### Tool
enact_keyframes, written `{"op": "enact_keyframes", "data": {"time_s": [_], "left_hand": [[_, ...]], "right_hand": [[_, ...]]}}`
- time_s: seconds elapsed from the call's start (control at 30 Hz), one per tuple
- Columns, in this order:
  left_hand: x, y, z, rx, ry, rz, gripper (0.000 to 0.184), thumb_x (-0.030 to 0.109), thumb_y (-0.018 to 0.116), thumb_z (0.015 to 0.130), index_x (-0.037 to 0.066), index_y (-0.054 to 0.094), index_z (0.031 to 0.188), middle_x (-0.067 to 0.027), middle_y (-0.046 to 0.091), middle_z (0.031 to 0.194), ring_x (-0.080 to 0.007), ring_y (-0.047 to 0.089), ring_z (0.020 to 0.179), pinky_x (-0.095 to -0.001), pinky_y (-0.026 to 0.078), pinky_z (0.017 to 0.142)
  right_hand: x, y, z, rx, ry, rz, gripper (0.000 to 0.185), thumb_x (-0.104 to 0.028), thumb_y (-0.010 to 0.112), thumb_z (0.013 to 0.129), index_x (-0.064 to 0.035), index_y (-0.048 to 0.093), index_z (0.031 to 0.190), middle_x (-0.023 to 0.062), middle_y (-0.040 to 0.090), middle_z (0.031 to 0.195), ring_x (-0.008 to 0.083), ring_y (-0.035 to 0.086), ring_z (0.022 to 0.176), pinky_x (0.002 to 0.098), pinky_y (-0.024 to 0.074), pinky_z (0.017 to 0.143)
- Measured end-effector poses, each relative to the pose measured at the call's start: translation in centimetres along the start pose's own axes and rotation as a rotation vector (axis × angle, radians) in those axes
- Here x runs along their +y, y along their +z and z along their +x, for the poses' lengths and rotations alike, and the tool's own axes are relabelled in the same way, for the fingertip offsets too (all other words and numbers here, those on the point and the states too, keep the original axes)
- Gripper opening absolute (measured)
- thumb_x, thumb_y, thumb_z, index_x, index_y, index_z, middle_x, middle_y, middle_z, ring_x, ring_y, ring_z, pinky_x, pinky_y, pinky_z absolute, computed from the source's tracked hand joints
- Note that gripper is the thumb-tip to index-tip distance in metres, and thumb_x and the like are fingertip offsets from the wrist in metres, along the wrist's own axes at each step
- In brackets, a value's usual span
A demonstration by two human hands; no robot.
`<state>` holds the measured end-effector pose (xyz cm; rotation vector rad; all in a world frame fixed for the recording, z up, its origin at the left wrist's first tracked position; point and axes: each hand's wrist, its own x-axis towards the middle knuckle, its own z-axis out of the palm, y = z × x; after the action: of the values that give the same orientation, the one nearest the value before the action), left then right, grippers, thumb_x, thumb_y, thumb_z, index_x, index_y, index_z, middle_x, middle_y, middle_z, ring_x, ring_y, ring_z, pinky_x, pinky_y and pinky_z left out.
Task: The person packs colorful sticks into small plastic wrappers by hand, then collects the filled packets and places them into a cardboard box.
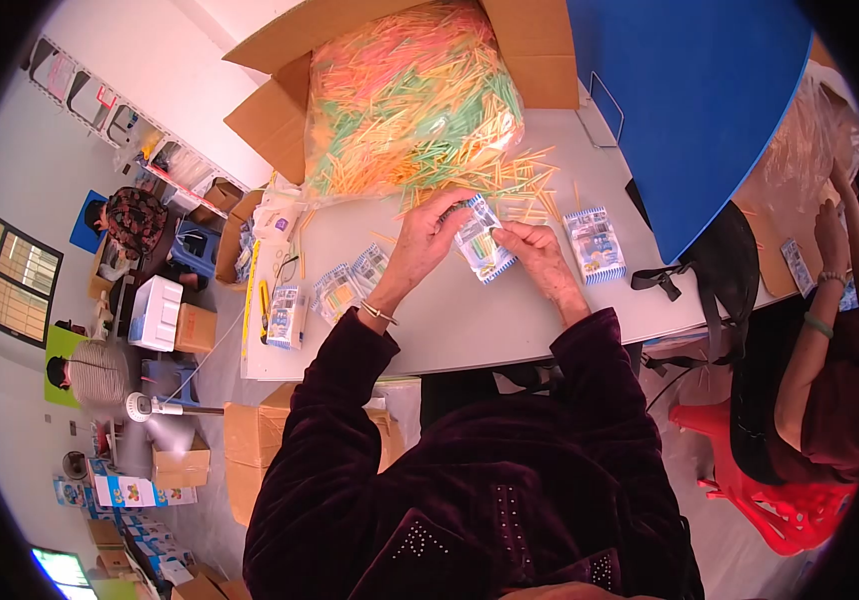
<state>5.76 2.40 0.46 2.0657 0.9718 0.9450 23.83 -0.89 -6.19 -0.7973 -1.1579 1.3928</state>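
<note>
A small blue-and-white packet (486, 240) with coloured sticks showing through its clear middle is held between both hands above the table. My left hand (428, 240) grips its upper left side, fingers curled over the edge. At its right side, my right hand (540, 256) pinches the packet with thumb and fingers. Several similar packets (338, 292) lie left of my left hand. A stack of packets (596, 245) sits to the right of my right hand, and another stack (287, 316) is near the table's left edge.
A cardboard box (535, 55) holds many coloured sticks (410, 100), some spilled onto the white table (430, 338). A blue panel (695, 100) and black bag (725, 265) stand right. A yellow cutter (264, 308) and glasses (288, 268) lie left. Co-workers are at both sides.
</note>
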Motion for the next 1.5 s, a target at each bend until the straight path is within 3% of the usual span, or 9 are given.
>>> {"op": "enact_keyframes", "data": {"time_s": [0.17, 0.3, 0.37, 0.47, 0.8, 0.9, 0.97, 1.17, 1.5], "left_hand": [[-1.9, 0.8, 0.5, 0.092, 0.040, -0.320, 0.029, 0.001, 0.055, 0.087, 0.000, 0.052, 0.116, -0.0032, 0.058, 0.104, -0.0104, 0.055, 0.094, -0.0237, 0.045, 0.081], [-0.5, 0.7, 0.5, -0.019, 0.009, -0.267, 0.034, 0.005, 0.060, 0.085, 0.001, 0.050, 0.118, -0.0036, 0.059, 0.104, -0.0106, 0.056, 0.093, -0.0240, 0.046, 0.080], [0.0, 0.5, 0.3, -0.109, -0.069, -0.015, 0.036, 0.010, 0.065, 0.083, 0.000, 0.052, 0.115, -0.0048, 0.059, 0.103, -0.0112, 0.056, 0.093, -0.0243, 0.047, 0.079], [-0.6, 0.6, 0.4, -0.120, -0.093, -0.095, 0.036, 0.013, 0.067, 0.081, 0.000, 0.053, 0.113, -0.0056, 0.060, 0.102, -0.0112, 0.056, 0.093, -0.0245, 0.047, 0.077], [-0.3, 0.5, 0.4, -0.187, -0.063, -0.026, 0.037, 0.015, 0.067, 0.081, 0.001, 0.054, 0.112, -0.0040, 0.058, 0.101, -0.0121, 0.054, 0.095, -0.0255, 0.044, 0.083], [0.4, -0.4, -0.3, -0.222, -0.062, -0.076, 0.041, 0.011, 0.066, 0.081, 0.003, 0.050, 0.118, -0.0040, 0.055, 0.108, -0.0128, 0.053, 0.100, -0.0258, 0.044, 0.084], [0.4, -0.9, -0.8, -0.216, -0.118, -0.329, 0.047, 0.003, 0.064, 0.081, 0.004, 0.044, 0.123, -0.0046, 0.052, 0.114, -0.0133, 0.052, 0.103, -0.0260, 0.044, 0.084], [-0.7, -0.8, -1.5, -0.123, -0.119, -0.338, 0.045, -0.004, 0.060, 0.080, 0.005, 0.043, 0.121, -0.0042, 0.053, 0.112, -0.0112, 0.051, 0.102, -0.0249, 0.045, 0.083], [-0.4, 0.7, -1.2, -0.175, -0.083, -0.245, 0.040, 0.001, 0.060, 0.080, 0.005, 0.044, 0.117, -0.0034, 0.050, 0.108, -0.0107, 0.051, 0.098, -0.0245, 0.043, 0.082]], "right_hand": [[-0.4, 0.2, -0.2, -0.048, 0.089, 0.050, 0.023, -0.016, 0.061, 0.087, -0.0010, 0.066, 0.104, -0.0010, 0.064, 0.086, 0.0040, 0.053, 0.080, 0.0200, 0.0427, 0.075], [-0.4, -0.1, -0.3, -0.129, 0.275, 0.047, 0.023, -0.016, 0.063, 0.085, -0.0014, 0.066, 0.103, 0.0001, 0.065, 0.086, 0.0046, 0.056, 0.077, 0.0209, 0.0446, 0.072], [-0.1, -0.2, -0.2, -0.132, 0.244, 0.029, 0.022, -0.016, 0.063, 0.085, -0.0011, 0.066, 0.101, 0.0006, 0.065, 0.085, 0.0050, 0.056, 0.075, 0.0210, 0.0454, 0.070], [-0.2, 0.0, -0.2, -0.127, 0.229, 0.018, 0.021, -0.016, 0.063, 0.085, -0.0009, 0.066, 0.098, 0.0015, 0.066, 0.084, 0.0057, 0.057, 0.072, 0.0212, 0.0466, 0.066], [0.1, -0.1, -0.3, -0.157, 0.247, -0.033, 0.019, -0.015, 0.064, 0.083, -0.0002, 0.067, 0.095, 0.0016, 0.066, 0.080, 0.0051, 0.058, 0.069, 0.0209, 0.0468, 0.064], [0.5, -0.2, -0.2, -0.172, 0.241, -0.060, 0.024, -0.020, 0.067, 0.082, 0.0004, 0.067, 0.094, 0.0030, 0.066, 0.076, 0.0058, 0.057, 0.067, 0.0213, 0.0458, 0.062], [0.5, -0.1, -0.2, -0.179, 0.229, -0.019, 0.024, -0.020, 0.067, 0.082, 0.0005, 0.067, 0.094, 0.0030, 0.066, 0.078, 0.0057, 0.058, 0.067, 0.0211, 0.0460, 0.063], [0.6, 0.4, 0.0, -0.225, 0.211, -0.015, 0.022, -0.017, 0.067, 0.082, 0.0006, 0.067, 0.095, 0.0031, 0.066, 0.082, 0.0058, 0.058, 0.069, 0.0207, 0.0467, 0.064], [-0.6, 0.5, -0.5, -0.311, 0.295, -0.142, 0.022, -0.021, 0.064, 0.086, -0.0016, 0.066, 0.097, -0.0009, 0.064, 0.087, 0.0032, 0.055, 0.077, 0.0200, 0.0438, 0.071]]}}
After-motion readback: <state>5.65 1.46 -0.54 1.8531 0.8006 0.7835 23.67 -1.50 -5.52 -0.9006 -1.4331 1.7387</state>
